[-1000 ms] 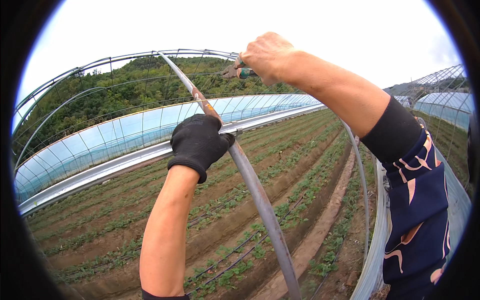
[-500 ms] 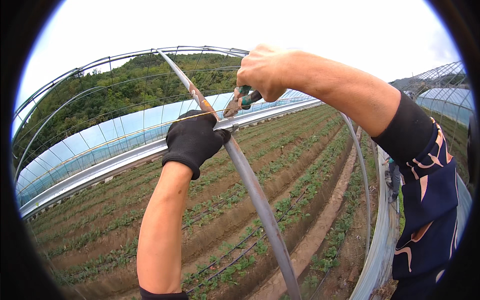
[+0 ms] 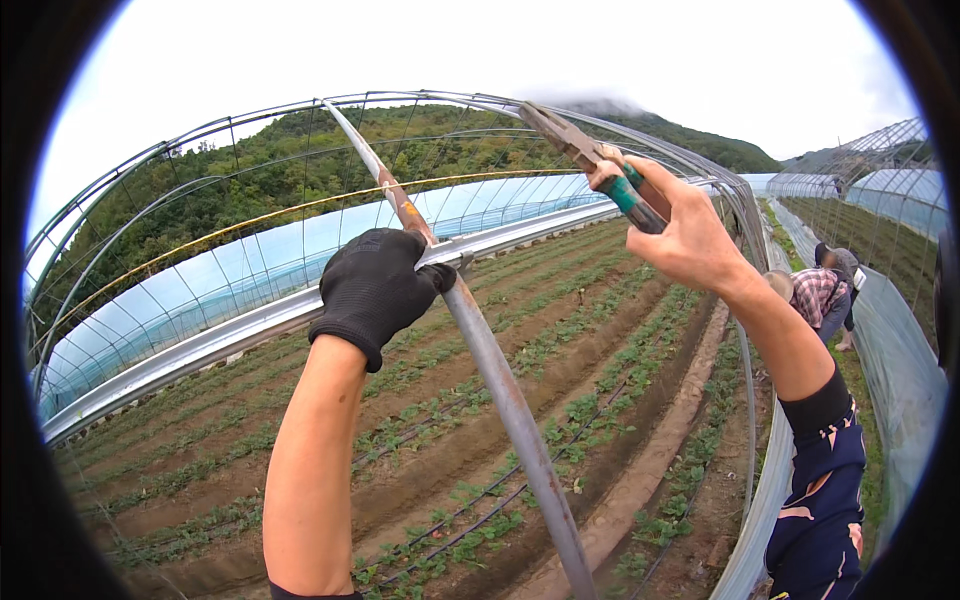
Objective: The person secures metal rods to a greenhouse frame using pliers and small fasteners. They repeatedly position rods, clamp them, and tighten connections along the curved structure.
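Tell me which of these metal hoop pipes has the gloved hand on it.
The nearest pipe, the thick one slanting up the middle; the left hand grips it. The others arch beyond, untouched.

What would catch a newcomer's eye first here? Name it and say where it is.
First, the left hand in a black glove, clamped around the grey metal hoop pipe slanting through mid-frame. Next, the bare right hand raised upper right, holding rusty pliers with green handles. Below lie rows of small green plants in brown soil.
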`<state>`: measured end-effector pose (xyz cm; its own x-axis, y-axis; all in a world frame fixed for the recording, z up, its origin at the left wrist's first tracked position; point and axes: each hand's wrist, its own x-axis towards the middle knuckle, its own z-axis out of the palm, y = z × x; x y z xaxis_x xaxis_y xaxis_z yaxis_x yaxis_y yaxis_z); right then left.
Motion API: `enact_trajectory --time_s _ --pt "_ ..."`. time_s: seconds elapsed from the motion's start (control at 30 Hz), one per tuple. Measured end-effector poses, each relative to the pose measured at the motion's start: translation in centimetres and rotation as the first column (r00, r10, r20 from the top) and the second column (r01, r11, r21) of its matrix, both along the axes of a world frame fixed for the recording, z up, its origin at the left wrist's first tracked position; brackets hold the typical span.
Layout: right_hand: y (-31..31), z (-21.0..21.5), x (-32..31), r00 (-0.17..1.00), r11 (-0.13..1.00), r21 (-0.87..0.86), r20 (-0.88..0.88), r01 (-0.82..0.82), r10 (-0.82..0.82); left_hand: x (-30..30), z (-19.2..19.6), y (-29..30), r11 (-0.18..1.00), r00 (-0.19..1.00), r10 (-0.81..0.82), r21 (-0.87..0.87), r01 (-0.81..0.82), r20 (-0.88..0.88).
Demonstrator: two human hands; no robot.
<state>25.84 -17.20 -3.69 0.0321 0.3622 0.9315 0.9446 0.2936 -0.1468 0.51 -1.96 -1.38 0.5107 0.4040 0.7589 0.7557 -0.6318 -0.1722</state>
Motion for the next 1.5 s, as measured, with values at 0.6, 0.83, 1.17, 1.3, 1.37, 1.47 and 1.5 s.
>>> enact_trajectory --time_s 0.6,0.83,1.17,1.3,1.37,1.47,1.5 --pt "17.4 -16.4 -5.0 0.449 0.504 0.161 -0.284 -0.849 0.847 0.2 0.2 -0.1 0.995 0.999 0.041 -0.091 -0.039 0.022" --pt "21.7 -14.3 -5.1 0.546 0.479 0.382 0.085 -0.790 0.833 0.6 0.4 -0.7 0.990 0.999 0.046 -0.138 -0.044 0.013" --pt "20.1 -14.1 -4.0 0.683 0.601 0.397 0.099 -0.694 0.724 0.1 0.2 -0.2 0.999 0.999 -0.014 -0.032 0.015 0.050" --pt "19.5 -12.1 -4.3 0.768 0.785 0.099 -0.164 -0.612 0.620 0.5 0.0 0.2 1.000 0.998 -0.002 -0.003 0.002 0.058" --pt "18.0 -11.9 -4.9 0.796 0.809 0.104 -0.147 -0.578 0.587 0.3 -0.1 0.4 1.000 0.998 0.007 0.028 -0.009 0.069" --pt "16.9 -12.5 -4.7 0.764 0.779 0.103 -0.152 -0.619 0.627 0.0 0.0 0.2 0.999 0.997 0.012 0.040 -0.015 0.070" --pt "17.1 -13.0 -4.6 0.688 0.707 0.197 -0.162 -0.680 0.707 0.1 0.1 0.2 1.000 0.998 0.007 0.027 -0.008 0.065"
